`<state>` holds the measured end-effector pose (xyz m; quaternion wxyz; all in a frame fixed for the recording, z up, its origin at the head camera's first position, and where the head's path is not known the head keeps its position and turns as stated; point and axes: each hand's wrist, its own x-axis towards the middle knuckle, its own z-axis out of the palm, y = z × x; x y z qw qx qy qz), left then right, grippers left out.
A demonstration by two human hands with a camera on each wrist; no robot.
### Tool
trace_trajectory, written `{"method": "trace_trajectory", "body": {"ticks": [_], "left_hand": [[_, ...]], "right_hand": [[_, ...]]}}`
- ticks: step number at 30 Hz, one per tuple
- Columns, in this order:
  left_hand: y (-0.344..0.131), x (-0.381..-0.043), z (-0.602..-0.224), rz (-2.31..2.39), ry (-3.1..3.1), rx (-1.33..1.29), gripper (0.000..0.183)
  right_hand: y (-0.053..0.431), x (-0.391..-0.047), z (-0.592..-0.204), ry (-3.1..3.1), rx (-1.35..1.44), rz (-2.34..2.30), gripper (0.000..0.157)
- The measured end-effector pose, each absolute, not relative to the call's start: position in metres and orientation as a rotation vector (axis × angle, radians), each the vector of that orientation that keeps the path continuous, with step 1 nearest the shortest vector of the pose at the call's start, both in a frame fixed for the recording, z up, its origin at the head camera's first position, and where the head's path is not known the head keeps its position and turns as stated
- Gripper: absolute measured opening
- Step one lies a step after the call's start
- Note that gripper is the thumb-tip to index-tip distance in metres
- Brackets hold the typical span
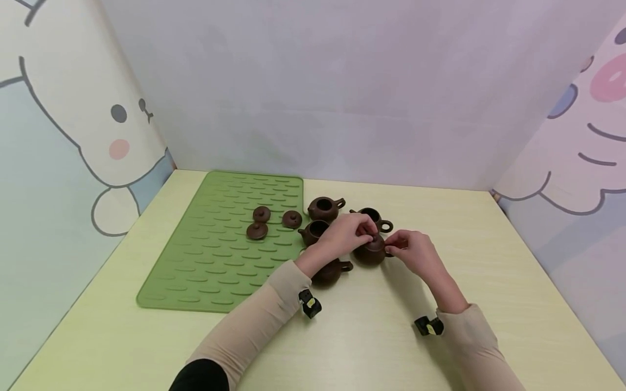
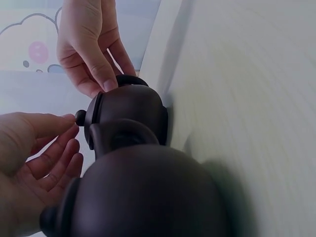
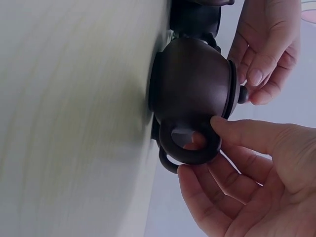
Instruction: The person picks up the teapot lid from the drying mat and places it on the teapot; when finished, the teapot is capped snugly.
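Observation:
A dark brown teapot (image 1: 370, 255) sits on the table, its lid (image 3: 233, 89) seated on top. My left hand (image 1: 344, 234) pinches the lid's small knob (image 2: 80, 117) between thumb and fingertips. From the other side, my right hand (image 1: 417, 254) holds the teapot's looped handle (image 3: 190, 154), thumb on its upper end. Just left and nearer stands another teapot (image 1: 326, 274), partly behind my left forearm; the left wrist view shows a lid on it. Three lidless teapots are close by: one at the back (image 1: 324, 208), one at left (image 1: 313, 232), one behind my left hand (image 1: 370, 213).
A green textured mat (image 1: 195, 260) covers the table's left part. Three loose lids lie on it: two close together (image 1: 261, 214) and one nearer the teapots (image 1: 292, 219). The pale table (image 1: 489, 260) meets a plain back wall and printed side walls.

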<state>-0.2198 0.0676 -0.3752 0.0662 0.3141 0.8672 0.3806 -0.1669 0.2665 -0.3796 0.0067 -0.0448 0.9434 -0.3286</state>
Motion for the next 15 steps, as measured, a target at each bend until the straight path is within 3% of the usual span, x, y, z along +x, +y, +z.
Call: {"method": "trace_trajectory", "body": {"ticks": [15], "left_hand": [[0.053, -0.222, -0.362, 1.185, 2.638, 0.906, 0.013]], "right_hand": [[0.268, -0.169, -0.370, 2.992, -0.155, -1.038, 0.014]]}}
